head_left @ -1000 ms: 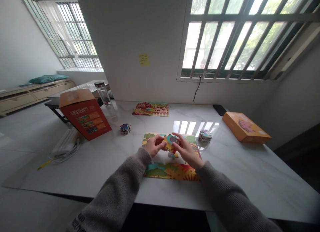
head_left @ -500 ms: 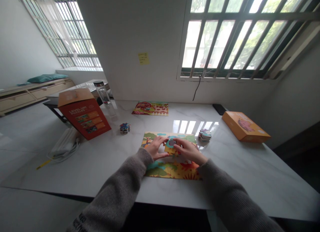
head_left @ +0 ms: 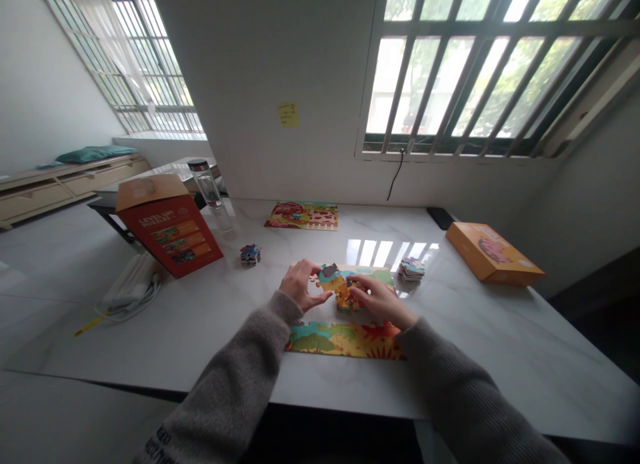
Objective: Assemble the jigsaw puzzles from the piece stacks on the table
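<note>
A colourful jigsaw puzzle (head_left: 345,339) lies on the white marble table (head_left: 210,317) in front of me. My left hand (head_left: 299,285) and my right hand (head_left: 379,299) meet over its far half. Both pinch a cluster of joined puzzle pieces (head_left: 336,283), yellow and teal with a dark animal on it, lifted a little off the puzzle. The fingers of each hand are curled on the cluster's edges. Grey sleeves cover both arms.
A stack of loose pieces (head_left: 411,269) sits right of the puzzle, a smaller pile (head_left: 250,254) to the left. A second finished puzzle (head_left: 303,217) lies farther back. A red puzzle box (head_left: 170,229), a clear bottle (head_left: 205,184), an orange box (head_left: 493,252) and white cables (head_left: 131,289) stand around.
The hands lowered the pieces onto the puzzle, then raised a joined cluster and shifted it toward the far edge. My left hand moved slightly up and left.
</note>
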A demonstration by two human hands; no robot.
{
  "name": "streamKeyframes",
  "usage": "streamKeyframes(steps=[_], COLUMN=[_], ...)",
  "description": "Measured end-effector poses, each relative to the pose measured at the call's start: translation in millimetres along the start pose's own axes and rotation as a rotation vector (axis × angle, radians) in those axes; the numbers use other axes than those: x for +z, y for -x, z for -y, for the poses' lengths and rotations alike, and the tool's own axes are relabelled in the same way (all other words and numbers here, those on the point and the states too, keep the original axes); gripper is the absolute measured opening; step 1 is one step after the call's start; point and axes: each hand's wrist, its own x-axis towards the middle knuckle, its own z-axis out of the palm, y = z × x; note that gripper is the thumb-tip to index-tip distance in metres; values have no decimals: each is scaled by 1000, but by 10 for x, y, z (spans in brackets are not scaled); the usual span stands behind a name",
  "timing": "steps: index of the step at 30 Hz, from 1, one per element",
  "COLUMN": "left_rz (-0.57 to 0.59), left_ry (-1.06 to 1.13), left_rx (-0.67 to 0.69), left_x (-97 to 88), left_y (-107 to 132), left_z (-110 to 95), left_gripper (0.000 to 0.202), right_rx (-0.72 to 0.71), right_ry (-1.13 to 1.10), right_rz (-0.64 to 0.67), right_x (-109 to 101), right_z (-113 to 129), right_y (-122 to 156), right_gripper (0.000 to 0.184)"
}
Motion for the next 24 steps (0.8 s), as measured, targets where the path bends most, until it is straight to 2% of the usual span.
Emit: streamKeyframes(steps=[4, 7, 10, 14, 17, 21, 22, 24], left_rz=[11, 23, 42, 42, 80, 91, 100, 157], left_ry=[11, 8, 4, 4, 29, 115, 145, 188], left_rx=[7, -5, 7, 24, 87, 146, 141, 141], left_x=[31, 63, 97, 124, 104, 18, -3, -32], left_y=[14, 21, 24, 29, 31, 27, 26, 24], left_z=[-51, -67, -86, -120, -115, -72, -66, -68], left_gripper=[50, 51, 51, 52, 46, 27, 29, 52], right_rx=[-28, -57, -79, -95, -127, -150, -149, -146], right_ry=[134, 206, 107, -190, -205, -178, -180, -191], right_rz=[29, -64, -191, -91, -118, -135, -126, -114], right_x=[41, 24, 15, 75, 102, 39, 20, -3], right_z=[-14, -3, 96, 277, 312, 222, 199, 176], right_y=[13, 9, 12, 39, 43, 13, 7, 2], right_gripper=[33, 35, 35, 38, 28, 26, 26, 27])
